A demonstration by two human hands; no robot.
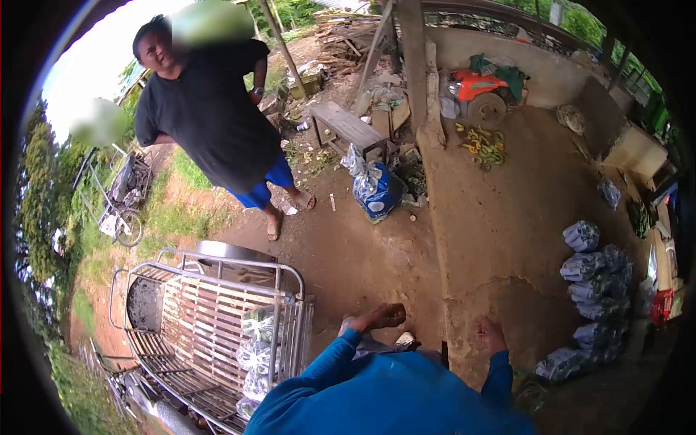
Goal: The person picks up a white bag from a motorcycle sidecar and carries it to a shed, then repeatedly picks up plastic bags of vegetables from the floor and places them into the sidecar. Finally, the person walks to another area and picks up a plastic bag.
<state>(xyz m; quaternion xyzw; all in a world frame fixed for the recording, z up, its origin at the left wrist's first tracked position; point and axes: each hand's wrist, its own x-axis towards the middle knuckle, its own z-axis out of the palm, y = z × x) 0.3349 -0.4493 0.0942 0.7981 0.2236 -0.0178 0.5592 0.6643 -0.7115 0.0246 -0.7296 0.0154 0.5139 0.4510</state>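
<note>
My left hand (386, 315) is in front of my body at the lower middle, its fingers curled in with nothing visible in them. My right hand (491, 334) hangs over the concrete floor (500, 246) with its fingers loosely apart and nothing in it. Both hands are clear of any object. Left of me stands a cart with a slatted bed (192, 312) and metal rails. Several plastic-wrapped bundles (255, 355) lie in its near side. To my right, similar packed bundles (598, 290) are piled on the floor.
A person (210, 109) in a dark shirt stands ahead. A blue-and-white sack (378, 192) sits by a wooden bench (348, 125). Yellow-green produce (484, 147) lies near an orange machine (481, 85). A post (415, 65) rises at the floor's edge; a motorcycle (127, 192) is parked left.
</note>
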